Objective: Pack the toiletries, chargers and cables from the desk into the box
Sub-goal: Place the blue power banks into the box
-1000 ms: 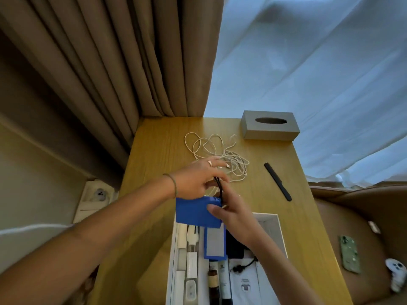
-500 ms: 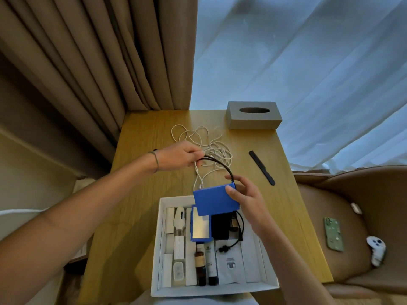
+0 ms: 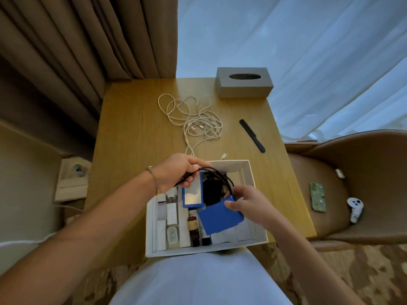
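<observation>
One white box (image 3: 259, 235) sits at the near edge of the desk (image 3: 132, 133), already holding several white cartons, two dark bottles (image 3: 193, 227) whose labels are too small to read, and one blue-framed mirror (image 3: 192, 194). Over the box, the right hand (image 3: 248, 203) pinches one blue device (image 3: 220, 216) at its upper edge, thumb on top, tilted just above the contents. The left hand (image 3: 178, 170) has its fingers curled around loops of one black cable (image 3: 217, 175) that arcs to the blue device. Beyond the box, one tangle of white cables (image 3: 198, 119) lies loose on the desk, one black comb (image 3: 252, 135) to its right, and one grey tissue box (image 3: 243, 84) at the far edge. No writing is legible anywhere
</observation>
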